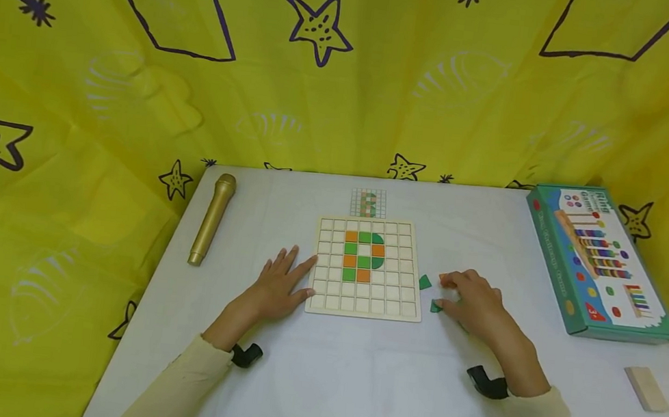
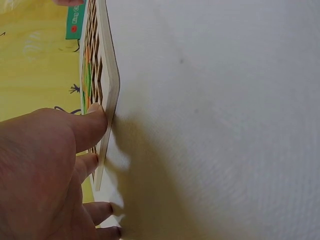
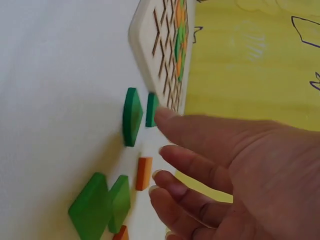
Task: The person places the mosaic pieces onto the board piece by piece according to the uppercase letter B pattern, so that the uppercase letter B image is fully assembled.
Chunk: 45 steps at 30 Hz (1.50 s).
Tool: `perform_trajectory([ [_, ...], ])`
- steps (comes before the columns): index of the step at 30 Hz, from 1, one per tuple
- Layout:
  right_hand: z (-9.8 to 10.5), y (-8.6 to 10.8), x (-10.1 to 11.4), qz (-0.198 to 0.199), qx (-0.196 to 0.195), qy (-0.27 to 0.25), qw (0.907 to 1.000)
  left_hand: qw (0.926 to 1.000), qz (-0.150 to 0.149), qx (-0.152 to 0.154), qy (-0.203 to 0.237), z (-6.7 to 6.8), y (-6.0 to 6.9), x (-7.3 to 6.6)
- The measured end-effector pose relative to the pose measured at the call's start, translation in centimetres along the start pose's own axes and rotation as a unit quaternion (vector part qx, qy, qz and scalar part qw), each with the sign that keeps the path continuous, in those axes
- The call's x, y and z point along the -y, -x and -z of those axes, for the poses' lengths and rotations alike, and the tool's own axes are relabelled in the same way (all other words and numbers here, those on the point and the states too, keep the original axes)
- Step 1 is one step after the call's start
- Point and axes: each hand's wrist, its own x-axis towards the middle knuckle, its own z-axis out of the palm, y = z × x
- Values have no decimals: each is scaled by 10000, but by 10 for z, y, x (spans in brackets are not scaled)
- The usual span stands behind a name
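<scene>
A wooden grid board [image 1: 330,301] lies on the white table, with orange, light green and dark green tiles set in a P-like shape. My left hand [image 1: 277,290] spreads its fingers at the board's left edge; thumb [image 2: 92,125] and forefinger touch it. Right of the board, my right hand [image 1: 475,306] hovers over loose tiles, thumb and fingers apart, with nothing between them. An orange tile [image 3: 144,173] lies close to its fingertips. Near the thumb are a curved dark green tile [image 3: 131,117] and another dark green tile [image 3: 151,110]. Light green tiles [image 3: 91,207] lie below the hand.
Behind the board lies a small pattern card [image 1: 368,203]. A gold microphone [image 1: 213,219] is at the left. A green game box [image 1: 603,267] stands at the right, with a pale wooden block [image 1: 647,388] in front. A yellow patterned cloth [image 1: 357,115] hangs behind the table.
</scene>
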Motion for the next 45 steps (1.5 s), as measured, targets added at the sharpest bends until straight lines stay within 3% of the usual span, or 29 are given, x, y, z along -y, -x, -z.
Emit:
perform_trajectory([
  [10, -18, 5, 4, 340, -36, 226, 9992, 10000, -15, -13, -4, -1, -1, 0],
  [21, -16, 1, -6, 472, -389, -270, 9978, 10000, -6, -14, 23, 0, 0, 0],
  [33, -18, 5, -5, -185, -243, 48, 9995, 10000, 41, -5, 13, 0, 0, -1],
  [45, -24, 6, -1, -48, -310, -72, 9995, 10000, 36, -17, -34, -1, -1, 0],
])
